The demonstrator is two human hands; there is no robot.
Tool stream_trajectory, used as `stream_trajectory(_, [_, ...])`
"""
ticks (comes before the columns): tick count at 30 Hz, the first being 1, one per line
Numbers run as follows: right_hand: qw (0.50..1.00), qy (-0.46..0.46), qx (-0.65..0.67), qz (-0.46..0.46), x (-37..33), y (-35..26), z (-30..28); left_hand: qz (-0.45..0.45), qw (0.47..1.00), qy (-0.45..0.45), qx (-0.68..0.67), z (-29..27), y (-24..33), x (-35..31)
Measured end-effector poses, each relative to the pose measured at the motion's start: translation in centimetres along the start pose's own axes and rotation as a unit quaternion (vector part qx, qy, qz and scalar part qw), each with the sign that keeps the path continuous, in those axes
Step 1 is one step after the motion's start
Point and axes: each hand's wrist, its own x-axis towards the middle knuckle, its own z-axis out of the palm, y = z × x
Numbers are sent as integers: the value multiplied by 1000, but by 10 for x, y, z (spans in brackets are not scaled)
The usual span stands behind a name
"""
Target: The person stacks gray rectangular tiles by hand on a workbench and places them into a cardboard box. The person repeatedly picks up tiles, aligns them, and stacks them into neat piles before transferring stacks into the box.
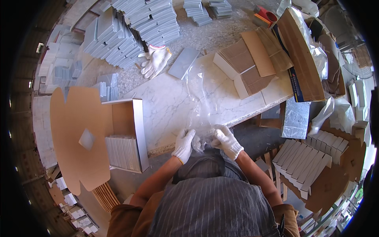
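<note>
Both my hands wear white knit gloves and meet at the near edge of the marble-topped table [166,114]. A clear plastic bag [198,96] stretches from them across the tabletop, its near end bunched between the gloves. My left hand [184,144] is closed on one side of that end. On the other side my right hand [226,141] pinches the film. Just past the bag's far end lies a flat grey tile [184,63]. To the left stands an open cardboard box [138,122] holding a row of thin tiles [121,152] on edge.
Tall stacks of grey tiles [152,21] stand at the back left, with spare white gloves [156,61] in front. Folded cartons [246,65] lie at the right, beside a large carton [302,55] of plastic bags. Small white boxes [304,162] sit low on the right.
</note>
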Motion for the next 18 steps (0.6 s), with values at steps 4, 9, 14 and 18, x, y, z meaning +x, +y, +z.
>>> stream_trajectory(4, [999,-28,20,20,13,27,-12,15,999,25,44,4,0,0])
stream_trajectory(9, [984,73,158,-49,12,28,7,50,981,46,181,-10,-10,-8])
stream_trajectory(14, [973,188,-96,-97,18,44,13,521,684,144,490,-7,16,-13])
stream_trajectory(18, [943,181,-249,-127,25,51,4,601,518,8,608,20,68,49])
